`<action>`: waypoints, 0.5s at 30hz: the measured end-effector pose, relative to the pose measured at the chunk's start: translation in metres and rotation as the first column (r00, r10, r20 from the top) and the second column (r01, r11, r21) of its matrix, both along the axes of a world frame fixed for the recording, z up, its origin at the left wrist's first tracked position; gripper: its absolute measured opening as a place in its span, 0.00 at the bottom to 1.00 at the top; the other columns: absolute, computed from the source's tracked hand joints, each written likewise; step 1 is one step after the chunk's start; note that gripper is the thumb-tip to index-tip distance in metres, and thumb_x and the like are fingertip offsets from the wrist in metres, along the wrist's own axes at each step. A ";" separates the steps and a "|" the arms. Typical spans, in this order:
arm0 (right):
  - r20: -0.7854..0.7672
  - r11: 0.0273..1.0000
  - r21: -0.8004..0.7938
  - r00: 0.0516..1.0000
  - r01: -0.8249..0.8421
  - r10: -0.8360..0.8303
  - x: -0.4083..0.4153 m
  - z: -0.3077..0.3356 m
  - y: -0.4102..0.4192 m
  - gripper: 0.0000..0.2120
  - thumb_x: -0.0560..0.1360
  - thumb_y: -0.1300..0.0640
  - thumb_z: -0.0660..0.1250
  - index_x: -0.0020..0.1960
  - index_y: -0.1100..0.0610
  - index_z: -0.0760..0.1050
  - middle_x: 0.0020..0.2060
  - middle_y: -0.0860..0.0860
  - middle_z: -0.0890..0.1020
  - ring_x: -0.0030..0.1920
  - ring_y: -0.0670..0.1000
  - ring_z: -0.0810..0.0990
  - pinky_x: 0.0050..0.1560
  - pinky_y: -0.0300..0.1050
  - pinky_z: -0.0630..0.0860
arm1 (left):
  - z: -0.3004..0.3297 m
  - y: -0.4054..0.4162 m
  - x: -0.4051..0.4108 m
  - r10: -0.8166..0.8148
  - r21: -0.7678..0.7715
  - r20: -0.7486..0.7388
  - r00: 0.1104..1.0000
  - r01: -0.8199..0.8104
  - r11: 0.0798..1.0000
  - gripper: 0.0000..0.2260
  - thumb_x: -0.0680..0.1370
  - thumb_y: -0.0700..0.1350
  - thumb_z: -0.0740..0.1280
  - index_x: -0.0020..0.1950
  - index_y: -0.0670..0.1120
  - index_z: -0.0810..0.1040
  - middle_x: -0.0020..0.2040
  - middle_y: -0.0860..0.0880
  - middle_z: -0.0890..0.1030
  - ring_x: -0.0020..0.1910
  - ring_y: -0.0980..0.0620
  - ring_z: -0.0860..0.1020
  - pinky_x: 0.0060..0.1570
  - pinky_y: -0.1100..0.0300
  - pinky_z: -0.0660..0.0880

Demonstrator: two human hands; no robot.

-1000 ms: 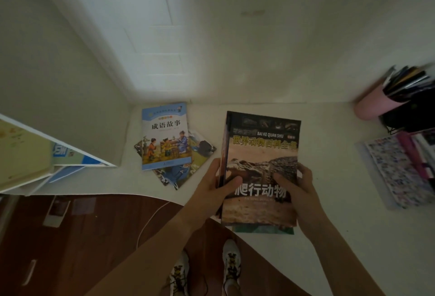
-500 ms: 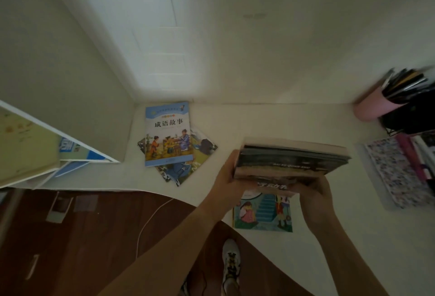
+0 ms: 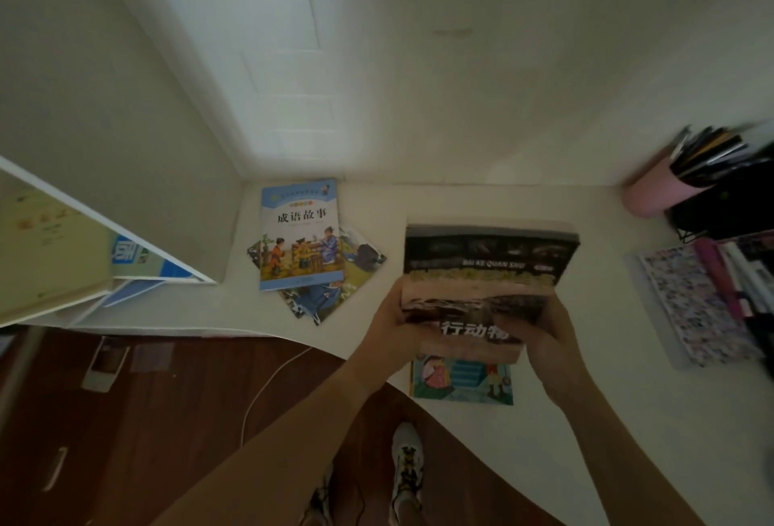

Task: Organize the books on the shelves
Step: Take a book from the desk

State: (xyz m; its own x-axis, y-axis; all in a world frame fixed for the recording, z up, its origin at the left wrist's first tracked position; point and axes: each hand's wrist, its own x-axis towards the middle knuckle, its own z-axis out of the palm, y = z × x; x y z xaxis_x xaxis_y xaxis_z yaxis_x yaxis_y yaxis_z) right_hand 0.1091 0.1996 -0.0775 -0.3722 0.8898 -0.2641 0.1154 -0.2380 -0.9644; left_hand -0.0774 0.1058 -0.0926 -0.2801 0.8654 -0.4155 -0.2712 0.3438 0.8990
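left hand (image 3: pixel 393 326): I see it gripping reptile book (image 3: pixel 481 274)
right hand (image 3: pixel 542 335): gripping same book
book: tilted above desk (image 3: pixel 586 421)

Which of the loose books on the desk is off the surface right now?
The dark reptile book, gripped by the left hand and right hand. The blue story book and staircase picture book lie flat.

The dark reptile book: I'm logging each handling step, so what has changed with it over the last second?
Both hands, left hand and right hand, lifted and tilted the dark reptile book, uncovering the picture book beneath. The blue story book stayed put.
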 end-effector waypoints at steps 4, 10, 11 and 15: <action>-0.008 0.998 -0.061 1.000 0.021 -0.021 -0.011 0.022 -0.006 0.23 0.73 0.74 0.68 0.64 0.56 0.75 0.54 0.53 0.85 0.54 0.55 0.85 0.49 0.50 0.83 | 0.026 -0.011 -0.010 -0.021 -0.049 0.068 0.997 0.024 0.999 0.31 0.74 0.21 0.67 0.67 0.51 0.73 0.58 0.48 0.84 0.59 0.50 0.83 0.53 0.58 0.82; -0.103 1.000 0.004 0.995 -0.005 0.005 -0.055 0.098 -0.018 0.19 0.73 0.74 0.66 0.59 0.57 0.77 0.50 0.57 0.85 0.49 0.60 0.85 0.44 0.53 0.83 | 0.120 -0.027 -0.045 0.032 0.034 -0.010 0.999 -0.032 0.999 0.32 0.71 0.21 0.68 0.62 0.55 0.73 0.59 0.47 0.83 0.60 0.45 0.82 0.49 0.58 0.83; -0.126 0.999 0.039 0.992 -0.024 0.029 -0.064 0.116 -0.022 0.18 0.74 0.74 0.66 0.58 0.56 0.77 0.50 0.57 0.85 0.49 0.61 0.85 0.44 0.53 0.83 | 0.139 -0.034 -0.052 0.055 0.062 -0.035 0.998 -0.053 0.997 0.32 0.71 0.21 0.68 0.63 0.54 0.74 0.58 0.46 0.83 0.58 0.46 0.83 0.49 0.57 0.83; -0.262 0.974 0.205 0.953 -0.098 0.151 -0.092 0.201 -0.050 0.19 0.74 0.74 0.67 0.60 0.56 0.77 0.49 0.56 0.85 0.49 0.59 0.85 0.41 0.47 0.83 | 0.226 -0.078 -0.079 0.088 0.209 -0.090 0.992 -0.067 0.976 0.29 0.73 0.22 0.67 0.69 0.46 0.71 0.55 0.44 0.85 0.50 0.50 0.86 0.44 0.60 0.82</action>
State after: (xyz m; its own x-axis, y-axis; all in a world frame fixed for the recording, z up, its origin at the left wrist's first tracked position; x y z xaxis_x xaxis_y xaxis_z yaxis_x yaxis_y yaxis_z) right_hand 0.0173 0.1499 0.1236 -0.5173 0.8553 0.0309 -0.1424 -0.0504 -0.9885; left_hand -0.1566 0.0275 0.1331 -0.3801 0.9034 -0.1986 -0.1965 0.1309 0.9717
